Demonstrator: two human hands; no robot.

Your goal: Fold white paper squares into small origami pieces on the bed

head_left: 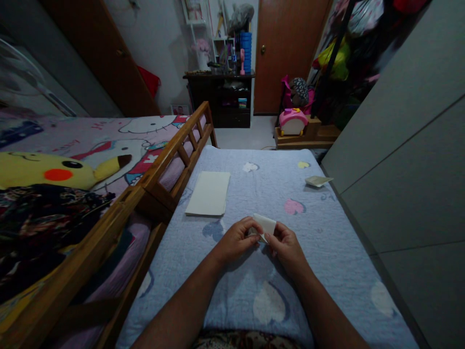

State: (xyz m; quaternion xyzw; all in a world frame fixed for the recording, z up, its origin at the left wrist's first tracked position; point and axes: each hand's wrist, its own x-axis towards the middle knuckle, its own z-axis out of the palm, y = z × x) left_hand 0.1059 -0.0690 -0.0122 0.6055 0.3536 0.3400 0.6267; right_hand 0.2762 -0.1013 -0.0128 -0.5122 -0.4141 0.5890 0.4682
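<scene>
Both my hands meet over a blue quilted bed cover point(319, 242) with heart shapes. My left hand point(238, 238) and my right hand point(285, 246) each pinch a small folded piece of white paper point(266, 224) held just above the cover. The fingers of both hands are closed on its edges. A stack of white paper sheets point(209, 193) lies flat further out to the left. A small folded paper shape point(317, 181) rests near the right edge of the bed.
A wooden bed rail point(174, 160) runs along the left, with a yellow plush toy point(54, 170) and dark patterned cloth point(43, 223) beyond it. A grey wardrobe wall point(407, 165) borders the right. A dark cabinet point(221, 97), door and pink toy point(292, 121) stand ahead.
</scene>
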